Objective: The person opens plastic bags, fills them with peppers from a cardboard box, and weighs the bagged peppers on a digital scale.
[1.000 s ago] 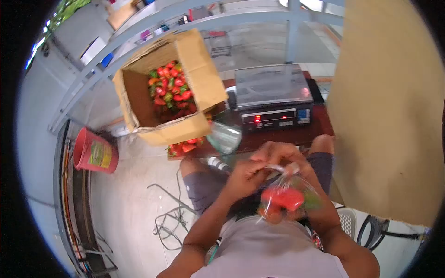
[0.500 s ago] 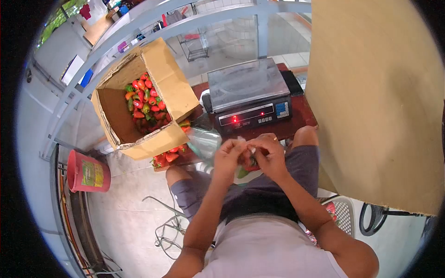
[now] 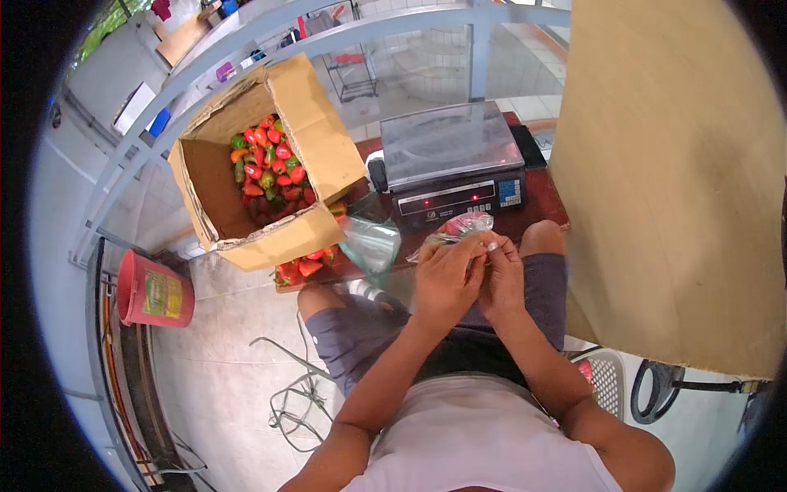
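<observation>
My left hand [image 3: 443, 283] and my right hand [image 3: 502, 275] are close together above my lap, both closed on a clear plastic bag [image 3: 468, 223] with red and green peppers inside. The fingers of both hands meet at one end of the bag, and the bag's filled part points away from me. Just beyond my hands stands a digital scale [image 3: 449, 152] with a steel plate and small red lights. Left of my hands, an unfilled clear plastic bag [image 3: 370, 244] lies at the table's edge. Some loose red peppers [image 3: 305, 266] lie on the table below the box.
An open cardboard box [image 3: 254, 246] holding many red and green peppers tilts toward me at the left. A red bucket [image 3: 156, 289] and tangled green strapping [image 3: 299, 410] are on the floor. Tall cardboard [image 3: 664, 180] blocks the right side, near a white basket [image 3: 608, 381].
My hands have moved closer together and slightly right. The bag of peppers has turned from hanging below my fingers to pointing away toward the scale. The red digit on the display is gone.
</observation>
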Demonstrator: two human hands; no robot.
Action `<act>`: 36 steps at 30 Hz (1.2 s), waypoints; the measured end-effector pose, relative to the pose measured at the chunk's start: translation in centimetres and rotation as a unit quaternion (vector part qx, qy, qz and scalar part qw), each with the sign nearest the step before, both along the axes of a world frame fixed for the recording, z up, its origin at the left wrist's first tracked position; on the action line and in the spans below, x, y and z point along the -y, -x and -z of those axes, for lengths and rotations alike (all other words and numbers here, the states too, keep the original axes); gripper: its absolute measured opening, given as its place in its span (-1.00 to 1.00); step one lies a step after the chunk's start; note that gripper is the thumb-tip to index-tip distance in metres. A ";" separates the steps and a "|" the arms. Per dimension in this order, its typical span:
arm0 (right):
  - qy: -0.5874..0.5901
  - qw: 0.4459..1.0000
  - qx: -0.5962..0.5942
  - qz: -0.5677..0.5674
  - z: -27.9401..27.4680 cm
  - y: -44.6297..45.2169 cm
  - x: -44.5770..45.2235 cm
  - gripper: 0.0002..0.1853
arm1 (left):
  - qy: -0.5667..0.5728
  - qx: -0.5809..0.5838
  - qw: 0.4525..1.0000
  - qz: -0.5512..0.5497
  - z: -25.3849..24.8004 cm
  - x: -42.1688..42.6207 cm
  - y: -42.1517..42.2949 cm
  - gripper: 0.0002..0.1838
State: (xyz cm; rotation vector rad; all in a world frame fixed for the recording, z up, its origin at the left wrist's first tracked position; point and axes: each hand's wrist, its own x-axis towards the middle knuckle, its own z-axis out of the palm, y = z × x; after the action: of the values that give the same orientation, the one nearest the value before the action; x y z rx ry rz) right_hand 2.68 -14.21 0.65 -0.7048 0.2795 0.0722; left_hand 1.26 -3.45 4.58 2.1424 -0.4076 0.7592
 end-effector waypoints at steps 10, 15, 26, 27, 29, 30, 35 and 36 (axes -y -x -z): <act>0.061 0.979 0.114 -0.155 -2.0 1.8 9.6 -0.87 | 0.115 0.020 0.983 0.140 0.0 4.2 -2.5 -0.59; 0.194 0.965 0.006 -0.176 -3.7 5.0 14.5 -0.83 | 0.081 -0.037 0.965 0.245 1.4 8.1 0.1 -0.60; 0.453 0.866 0.053 -0.208 -7.4 14.9 24.6 -0.84 | 0.036 -0.059 0.960 0.271 3.6 6.7 0.5 -0.52; 0.456 0.857 0.005 -0.241 -9.0 15.6 25.4 -0.87 | 0.033 -0.111 0.964 0.239 4.8 3.5 0.5 -0.60; 0.459 0.833 -0.064 -0.302 -10.2 16.7 27.6 -0.92 | -0.080 -0.163 0.977 0.111 8.0 -4.4 -1.1 -0.77; 0.461 0.817 -0.085 -0.336 -9.9 17.3 29.1 -0.93 | -0.036 -0.215 0.975 0.026 10.6 -7.9 -1.7 -0.78; 0.532 0.602 -0.095 -0.588 -1.2 20.0 34.3 -0.65 | -0.221 -0.312 0.905 -0.184 17.0 -18.6 -4.8 -0.77; 0.592 0.513 -0.059 -0.619 1.1 20.7 34.9 -0.65 | -0.267 -0.336 0.882 -0.195 16.8 -18.5 -5.2 -0.74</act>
State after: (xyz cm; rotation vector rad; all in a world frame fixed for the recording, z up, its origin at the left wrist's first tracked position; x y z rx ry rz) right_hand -18.00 -49.15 -0.48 -2.2091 -0.1824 1.4542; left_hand 6.44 15.08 -12.25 2.8804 0.2281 0.0449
